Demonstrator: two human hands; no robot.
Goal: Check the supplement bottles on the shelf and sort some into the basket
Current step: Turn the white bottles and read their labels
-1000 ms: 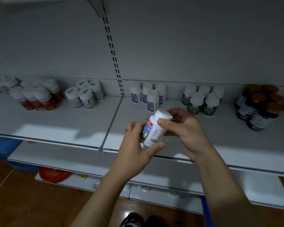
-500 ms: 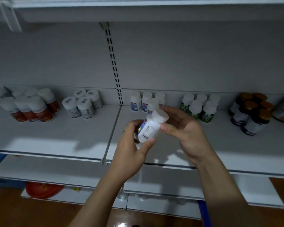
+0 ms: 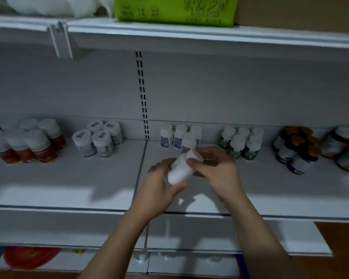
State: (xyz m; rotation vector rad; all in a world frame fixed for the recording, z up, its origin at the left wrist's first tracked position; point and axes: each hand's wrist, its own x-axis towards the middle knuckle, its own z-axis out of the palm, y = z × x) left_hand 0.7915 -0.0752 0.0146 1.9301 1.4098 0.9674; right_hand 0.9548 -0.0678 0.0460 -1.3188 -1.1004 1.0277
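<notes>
Left hand and right hand both grip tilted white bottle above shelf. Blue-label bottles right behind, green-label bottles beside, rightward.

left hand: cupped, fingers curled, gripping | right hand: thumb and fingers pinching

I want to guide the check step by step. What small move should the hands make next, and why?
Probably keep turning the white bottle until its print faces up: the left hand and right hand hold it tilted, and only a blurred blank side shows.
</notes>
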